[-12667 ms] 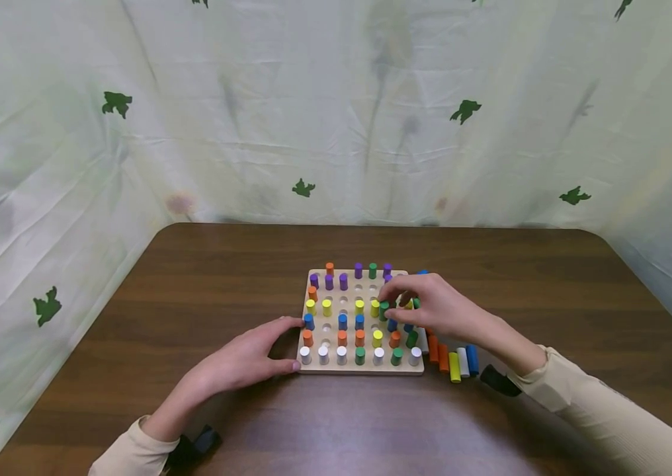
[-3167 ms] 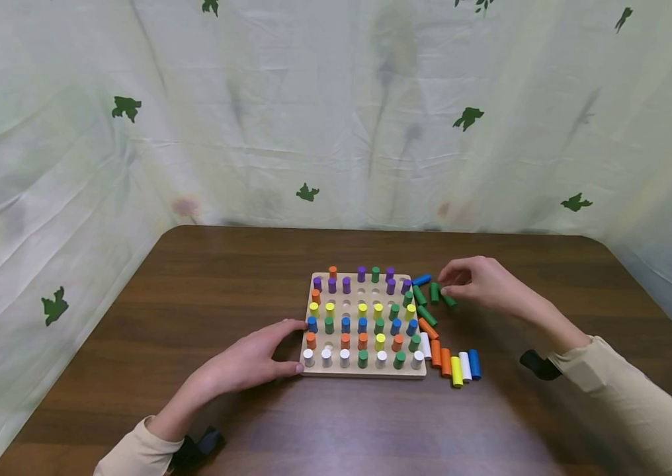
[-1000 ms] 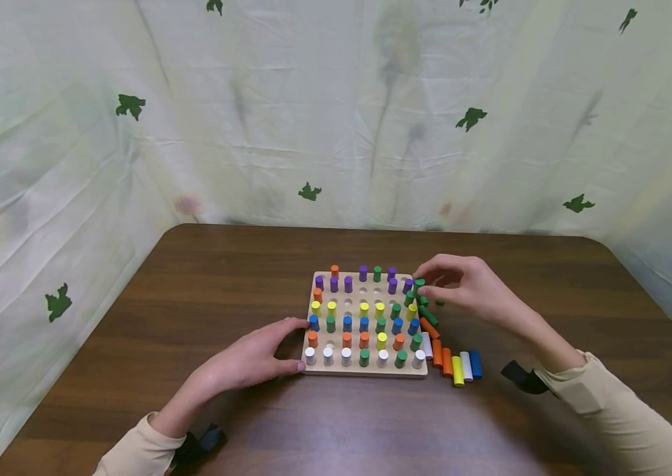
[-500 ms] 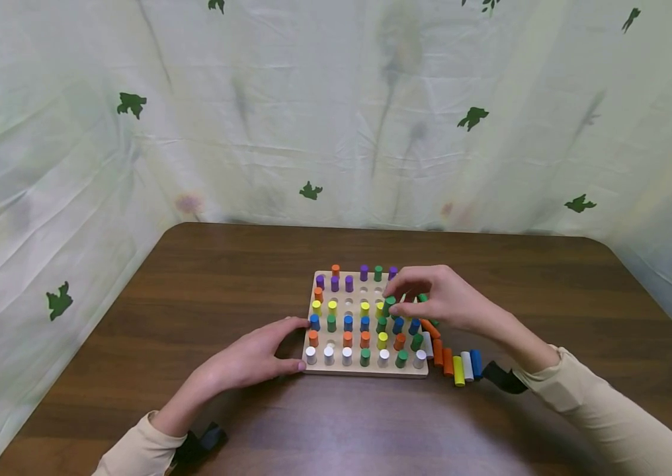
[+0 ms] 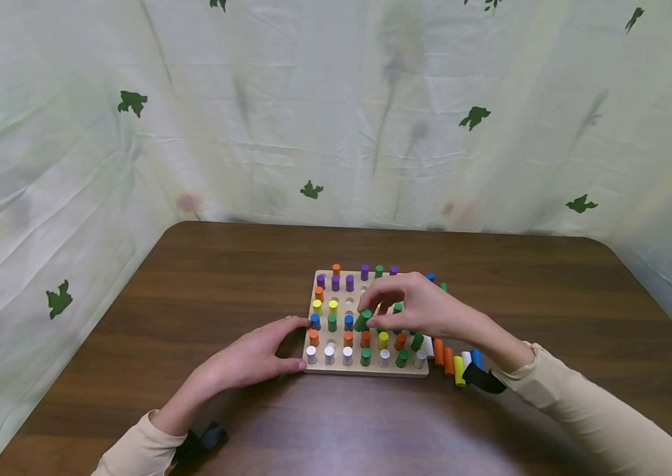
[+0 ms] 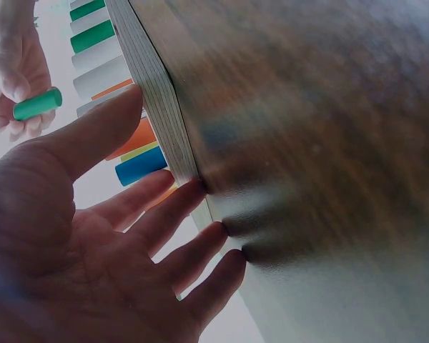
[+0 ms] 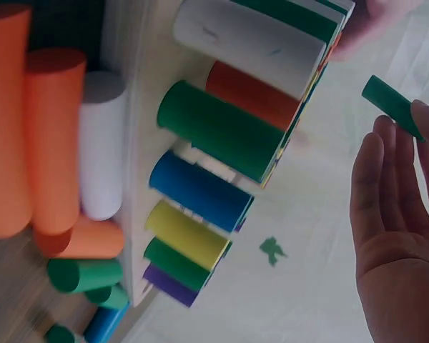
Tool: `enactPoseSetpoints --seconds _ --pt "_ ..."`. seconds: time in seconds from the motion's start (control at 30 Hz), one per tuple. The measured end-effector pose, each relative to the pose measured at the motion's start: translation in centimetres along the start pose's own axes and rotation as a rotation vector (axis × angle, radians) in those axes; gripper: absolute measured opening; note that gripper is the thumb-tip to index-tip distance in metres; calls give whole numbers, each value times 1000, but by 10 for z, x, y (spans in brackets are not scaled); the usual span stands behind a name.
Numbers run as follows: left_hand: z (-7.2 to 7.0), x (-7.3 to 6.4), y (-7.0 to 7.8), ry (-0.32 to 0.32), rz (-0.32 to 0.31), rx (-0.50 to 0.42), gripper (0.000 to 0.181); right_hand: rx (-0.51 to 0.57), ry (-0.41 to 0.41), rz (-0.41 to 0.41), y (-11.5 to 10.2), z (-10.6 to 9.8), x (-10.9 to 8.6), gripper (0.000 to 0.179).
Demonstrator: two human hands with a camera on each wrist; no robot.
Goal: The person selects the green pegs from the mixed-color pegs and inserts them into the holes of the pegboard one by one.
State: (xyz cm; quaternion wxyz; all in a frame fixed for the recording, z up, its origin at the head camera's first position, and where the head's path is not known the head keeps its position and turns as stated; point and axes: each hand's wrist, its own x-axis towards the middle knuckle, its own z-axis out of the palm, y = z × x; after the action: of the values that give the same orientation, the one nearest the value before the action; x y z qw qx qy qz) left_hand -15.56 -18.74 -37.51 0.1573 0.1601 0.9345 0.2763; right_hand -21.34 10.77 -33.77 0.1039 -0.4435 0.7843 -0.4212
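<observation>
A wooden pegboard (image 5: 366, 371) filled with coloured pegs lies on the table. My right hand (image 5: 425, 305) pinches a green peg (image 5: 362, 320) between thumb and fingertips, tilted above the middle of the board. In the right wrist view the same green peg (image 7: 390, 105) is held up over the board's standing pegs. My left hand (image 5: 247, 357) rests at the board's left edge, thumb and fingers spread along it. The left wrist view shows its fingertips against the wooden side (image 6: 164, 100), near a blue peg (image 6: 141, 166). Part of the board's right side is hidden behind my right hand.
Right of the board lie loose pegs: orange (image 5: 448, 361), yellow (image 5: 459, 371), white, blue (image 5: 476, 359) and green ones. The brown table (image 5: 241, 271) reaches back to a hanging white cloth (image 5: 336, 119) with green leaf shapes.
My right hand fetched a green peg from the loose pile at the right and carried it leftward over the board. Earlier, green pegs went into the blue row. My left hand stayed put.
</observation>
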Motion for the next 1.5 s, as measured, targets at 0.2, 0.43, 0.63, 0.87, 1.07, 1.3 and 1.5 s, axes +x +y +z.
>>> enactPoseSetpoints --seconds 0.2,0.43,0.63,0.87,1.07,1.3,1.5 --pt "0 -1 -1 7 16 11 67 -40 -27 -25 0 7 12 17" --pt "1 0 -2 8 17 12 66 -67 -73 -4 0 15 24 17" --pt "1 1 -2 14 25 16 67 -85 -97 -8 0 21 31 16" --pt "1 -1 -1 13 13 15 67 -169 -142 -2 2 26 37 15" --pt "0 0 0 6 0 1 68 -176 -188 1 5 30 42 16" --pt "0 0 0 2 -6 -6 68 -192 -212 2 5 31 45 17" --pt "0 -1 -1 9 5 -2 67 -252 -221 35 3 33 48 16"
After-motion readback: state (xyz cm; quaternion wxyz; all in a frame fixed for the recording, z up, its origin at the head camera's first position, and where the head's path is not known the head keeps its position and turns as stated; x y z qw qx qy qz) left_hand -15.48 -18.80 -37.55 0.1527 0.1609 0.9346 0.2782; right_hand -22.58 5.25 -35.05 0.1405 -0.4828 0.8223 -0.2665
